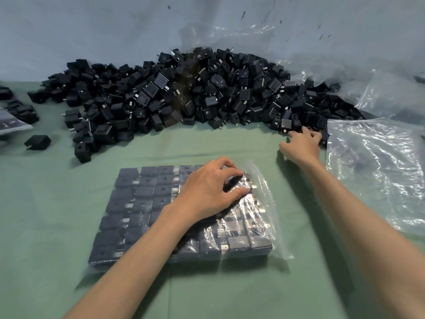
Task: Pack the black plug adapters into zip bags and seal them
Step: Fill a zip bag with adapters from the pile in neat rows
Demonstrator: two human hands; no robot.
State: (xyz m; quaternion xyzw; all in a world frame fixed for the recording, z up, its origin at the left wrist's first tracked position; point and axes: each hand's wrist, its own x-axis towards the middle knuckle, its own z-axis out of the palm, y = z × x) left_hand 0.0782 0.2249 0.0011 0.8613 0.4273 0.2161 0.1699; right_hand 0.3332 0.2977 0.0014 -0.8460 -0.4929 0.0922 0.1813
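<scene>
A clear zip bag [266, 203] lies flat on the green table in front of me, filled with neat rows of black plug adapters [138, 203]. Its open mouth faces right. My left hand [207, 189] rests on the bag's upper right part, fingers bent and pressing the plastic over the adapters. A big loose heap of black plug adapters [184, 93] runs along the back of the table. My right hand [301, 143] reaches into the heap's right front edge, fingers curled among the adapters; whether it holds one is hidden.
Empty clear zip bags [377, 171] lie stacked at the right. A large crumpled plastic sheet [345, 65] rises behind the heap's right end. Stray adapters [38, 142] and a filled bag [11, 123] sit at the left edge. A grey wall backs the table.
</scene>
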